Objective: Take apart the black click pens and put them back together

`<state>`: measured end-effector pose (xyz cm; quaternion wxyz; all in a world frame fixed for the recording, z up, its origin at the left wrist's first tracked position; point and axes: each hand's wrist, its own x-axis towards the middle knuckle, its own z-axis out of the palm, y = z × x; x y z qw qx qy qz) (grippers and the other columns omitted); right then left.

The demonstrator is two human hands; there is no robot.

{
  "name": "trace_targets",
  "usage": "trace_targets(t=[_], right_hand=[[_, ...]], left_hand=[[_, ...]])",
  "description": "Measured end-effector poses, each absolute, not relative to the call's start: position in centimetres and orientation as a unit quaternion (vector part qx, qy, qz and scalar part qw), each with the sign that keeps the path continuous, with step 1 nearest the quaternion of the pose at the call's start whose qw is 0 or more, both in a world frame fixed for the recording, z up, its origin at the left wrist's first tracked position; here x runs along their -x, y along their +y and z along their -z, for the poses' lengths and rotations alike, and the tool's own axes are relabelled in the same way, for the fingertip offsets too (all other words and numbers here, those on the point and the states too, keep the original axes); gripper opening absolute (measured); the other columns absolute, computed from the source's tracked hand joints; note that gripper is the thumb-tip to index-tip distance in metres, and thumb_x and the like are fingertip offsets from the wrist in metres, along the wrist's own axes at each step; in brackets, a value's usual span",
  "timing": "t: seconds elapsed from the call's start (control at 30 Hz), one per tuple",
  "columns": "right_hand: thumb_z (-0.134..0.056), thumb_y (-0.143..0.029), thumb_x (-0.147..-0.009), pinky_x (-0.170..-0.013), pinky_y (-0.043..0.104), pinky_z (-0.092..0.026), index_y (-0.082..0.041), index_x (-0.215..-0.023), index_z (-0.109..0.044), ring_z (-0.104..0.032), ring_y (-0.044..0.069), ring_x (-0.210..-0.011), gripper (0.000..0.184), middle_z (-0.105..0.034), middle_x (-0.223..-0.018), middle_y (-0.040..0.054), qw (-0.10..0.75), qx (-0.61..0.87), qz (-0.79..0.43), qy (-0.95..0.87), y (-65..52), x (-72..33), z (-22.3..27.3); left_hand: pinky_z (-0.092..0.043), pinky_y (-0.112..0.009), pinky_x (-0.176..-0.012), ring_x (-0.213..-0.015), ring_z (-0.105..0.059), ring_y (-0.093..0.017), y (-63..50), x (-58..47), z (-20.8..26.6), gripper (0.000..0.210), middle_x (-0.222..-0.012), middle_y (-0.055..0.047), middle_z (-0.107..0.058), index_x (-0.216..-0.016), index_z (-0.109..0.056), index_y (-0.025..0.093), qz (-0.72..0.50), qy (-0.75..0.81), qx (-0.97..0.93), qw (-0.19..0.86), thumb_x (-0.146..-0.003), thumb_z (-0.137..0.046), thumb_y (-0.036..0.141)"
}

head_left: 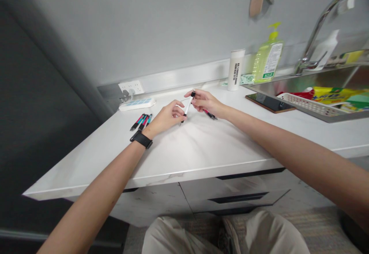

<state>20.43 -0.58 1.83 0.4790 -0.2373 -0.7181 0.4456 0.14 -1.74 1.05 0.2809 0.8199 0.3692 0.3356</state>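
Between my two hands, above the white countertop (173,150), is a tilted white pen (189,105) with black ends. The fingers of my left hand (168,118) pinch its lower end. My right hand (206,103) has its fingers closed round the upper end. Several pens (141,122) with black, red and blue parts lie side by side to the left of my left hand. Under my right hand a red and black pen (210,114) shows in part; the hand covers the rest, so I cannot tell how many lie there.
A power strip (137,104) lies below a wall socket (131,87) at the back left. To the right stand a white bottle (235,70) and a green soap pump bottle (268,60). A phone (269,103) lies beside the sink (305,80), which holds a white basket (311,105) and colourful packets.
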Motion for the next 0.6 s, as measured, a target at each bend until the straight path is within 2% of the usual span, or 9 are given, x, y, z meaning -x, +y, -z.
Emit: trace_targets(t=[0.2,0.37,0.5,0.6], right_hand=[[-0.073,-0.036,-0.072,-0.039,0.018,-0.033,-0.015,-0.076,-0.053,-0.044,0.005,-0.041,0.029,-0.054,-0.052,-0.0043,0.476,0.313,-0.405,-0.715,-0.5,-20.3,-1.61],[-0.07,-0.041,-0.074,-0.041,0.017,-0.035,-0.017,-0.089,-0.055,-0.044,0.006,-0.043,0.033,-0.052,-0.051,-0.0067,0.477,0.254,-0.436,-0.72,-0.65,-20.52,-1.84],[-0.072,-0.041,-0.073,-0.039,0.017,-0.031,-0.016,-0.073,-0.051,-0.04,0.005,-0.04,0.032,-0.052,-0.049,-0.0051,0.479,0.31,-0.392,-0.722,-0.77,-20.52,-1.96],[-0.073,-0.039,-0.072,-0.038,0.017,-0.03,-0.018,-0.081,-0.05,-0.04,0.005,-0.039,0.032,-0.05,-0.05,-0.0076,0.485,0.307,-0.388,-0.722,-0.84,-20.47,-1.92]], left_hand=[[-0.049,-0.024,-0.068,-0.074,-0.064,-0.012,-1.73,-0.23,-1.09,0.04,-0.084,0.001,-0.064,-0.101,-0.045,0.02,-0.337,0.371,-0.821,0.272,-0.069,-0.069,0.027],[-0.049,-0.025,-0.069,-0.074,-0.064,-0.012,-1.81,-0.21,-1.1,0.038,-0.082,0.001,-0.064,-0.101,-0.045,0.02,-0.331,0.374,-0.822,0.273,-0.07,-0.067,0.026],[-0.049,-0.025,-0.069,-0.073,-0.064,-0.012,-1.67,-0.07,-0.95,0.041,-0.083,0.001,-0.063,-0.102,-0.046,0.02,-0.33,0.373,-0.826,0.263,-0.07,-0.069,0.028],[-0.049,-0.024,-0.069,-0.074,-0.064,-0.012,-1.75,-0.11,-1.02,0.04,-0.084,0.0,-0.064,-0.102,-0.045,0.021,-0.327,0.377,-0.824,0.267,-0.07,-0.068,0.028]])
